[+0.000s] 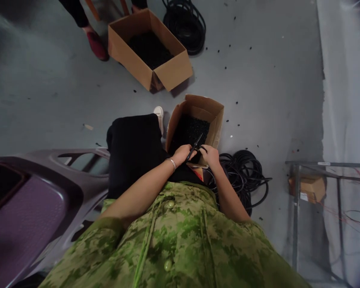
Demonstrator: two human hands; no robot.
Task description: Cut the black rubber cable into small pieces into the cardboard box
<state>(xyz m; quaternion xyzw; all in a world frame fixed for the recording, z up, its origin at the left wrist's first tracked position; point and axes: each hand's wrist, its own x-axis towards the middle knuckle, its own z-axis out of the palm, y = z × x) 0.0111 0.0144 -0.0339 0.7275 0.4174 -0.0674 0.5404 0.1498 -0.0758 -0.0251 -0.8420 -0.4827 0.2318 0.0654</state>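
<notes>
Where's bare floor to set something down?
Left: floor between the red shoe and purple chair, bar small scraps. Right: floor between far cables and metal rack, dotted with black bits. Crowded: around left hand and right hand, by the near box and near cables.

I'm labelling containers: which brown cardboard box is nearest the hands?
The brown cardboard box by the white shoe: both hands are at its near end. The box by the maroon shoe and the box by the grey metal frame sit farther.

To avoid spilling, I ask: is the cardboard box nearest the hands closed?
No, the nearer cardboard box stands open, with small black pieces visible inside.
</notes>
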